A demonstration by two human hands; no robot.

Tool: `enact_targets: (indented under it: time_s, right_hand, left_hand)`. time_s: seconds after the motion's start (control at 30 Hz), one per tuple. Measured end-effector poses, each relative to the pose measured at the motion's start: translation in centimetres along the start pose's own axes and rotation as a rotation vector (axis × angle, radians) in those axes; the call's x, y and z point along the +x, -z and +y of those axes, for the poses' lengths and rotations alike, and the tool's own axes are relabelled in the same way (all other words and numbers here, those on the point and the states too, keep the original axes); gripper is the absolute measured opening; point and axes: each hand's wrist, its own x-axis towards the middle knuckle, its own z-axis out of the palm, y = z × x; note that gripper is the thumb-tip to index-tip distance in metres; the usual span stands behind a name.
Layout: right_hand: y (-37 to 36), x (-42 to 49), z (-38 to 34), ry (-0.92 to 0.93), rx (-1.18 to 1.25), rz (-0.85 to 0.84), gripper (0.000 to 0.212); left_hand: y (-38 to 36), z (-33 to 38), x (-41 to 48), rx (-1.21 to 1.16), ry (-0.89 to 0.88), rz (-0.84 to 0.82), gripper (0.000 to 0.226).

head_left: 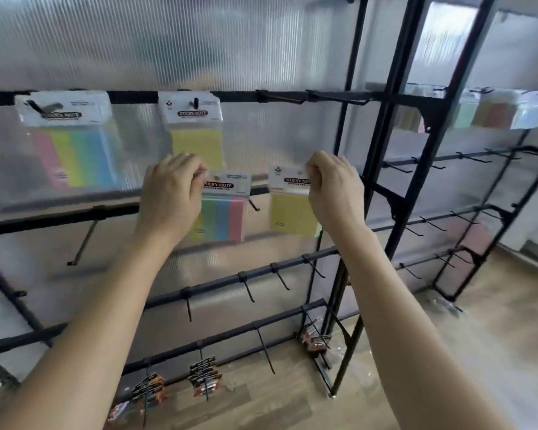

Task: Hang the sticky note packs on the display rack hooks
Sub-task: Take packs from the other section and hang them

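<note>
L hand (171, 193) + R hand (333, 190) up at rack (134, 97).
We pinch striped pack (222, 212) top w/ L, yellow pack (291, 212) top w/ R.

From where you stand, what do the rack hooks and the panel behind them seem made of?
Hooks: probably metal wire, painted matte black; thin, straight, rigid-looking. Panel: likely translucent ribbed plastic; fine vertical lines, blurred light showing through.

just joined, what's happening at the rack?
A person is stocking a display rack. Left hand pinches the held striped pack by its header; right hand pinches the held yellow pack. Both are at the second rail, apparently not hooked yet. A hung striped pack and hung yellow pack are on the top rail.
</note>
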Motion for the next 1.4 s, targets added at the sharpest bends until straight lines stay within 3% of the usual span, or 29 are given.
enact_targets:
  time_s: [0.33, 0.83, 1.07, 1.4]
  right_hand:
    - [6.6, -3.5, 13.4, -0.104, -0.114, -0.106, 0.017]
    - [17.2, -2.9, 35.1, -0.146, -0.179, -0.105, 0.013]
    - [15.3, -0.5, 41.5, -0.151, -0.133, -0.092, 0.021]
    - [11.2, 5.5, 50.5, -0.104, -0.085, -0.095, 0.016]
  left_hand:
    - [-10.8, 12.4, 1.8, -0.169, -0.079, -0.136, 0.007]
    - [-24.6, 32.5, 7.7, -0.285, -0.052, -0.135, 0.009]
    - [-29.4, 35.3, 9.6, -0.253, -0.053, -0.139, 0.008]
    - [-36.9, 36.9, 14.6, -0.167, -0.069, -0.131, 0.008]
